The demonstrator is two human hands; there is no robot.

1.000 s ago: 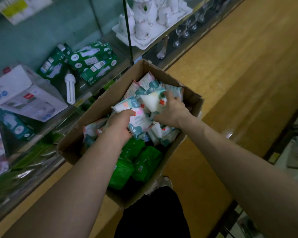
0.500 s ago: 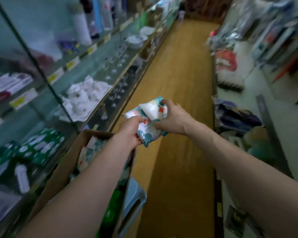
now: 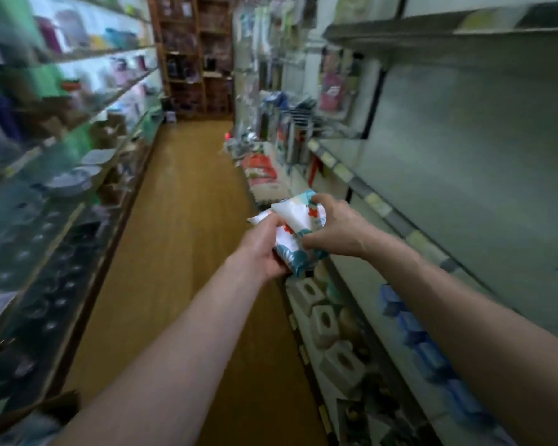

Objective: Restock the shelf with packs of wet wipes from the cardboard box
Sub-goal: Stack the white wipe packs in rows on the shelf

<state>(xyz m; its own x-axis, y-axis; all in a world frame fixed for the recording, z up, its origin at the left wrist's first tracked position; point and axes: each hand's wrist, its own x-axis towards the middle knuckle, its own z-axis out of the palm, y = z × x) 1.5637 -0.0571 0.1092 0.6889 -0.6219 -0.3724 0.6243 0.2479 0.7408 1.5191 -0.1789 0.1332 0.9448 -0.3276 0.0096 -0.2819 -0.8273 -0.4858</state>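
Observation:
Both my hands hold a small bundle of white wet wipe packs (image 3: 295, 231) with teal and red print, out in front of me over the aisle. My left hand (image 3: 263, 246) grips the bundle from the left and below. My right hand (image 3: 334, 226) grips it from the right and above. The bundle hangs beside the front edge of the grey metal shelf (image 3: 380, 204) on my right, whose board is mostly bare. Only a corner of the cardboard box (image 3: 39, 410) shows at the bottom left.
Glass shelves (image 3: 62, 175) with dishes and bottles line the left side. On the right, lower shelves carry white boxes (image 3: 322, 323) and blue packs (image 3: 432, 355). A wooden floor (image 3: 181, 220) runs down the aisle to wooden shelving (image 3: 200, 59) at the far end.
My view has swung up and to the right, away from the box. Both hands have carried the wipe packs out of the box toward the right-hand shelf.

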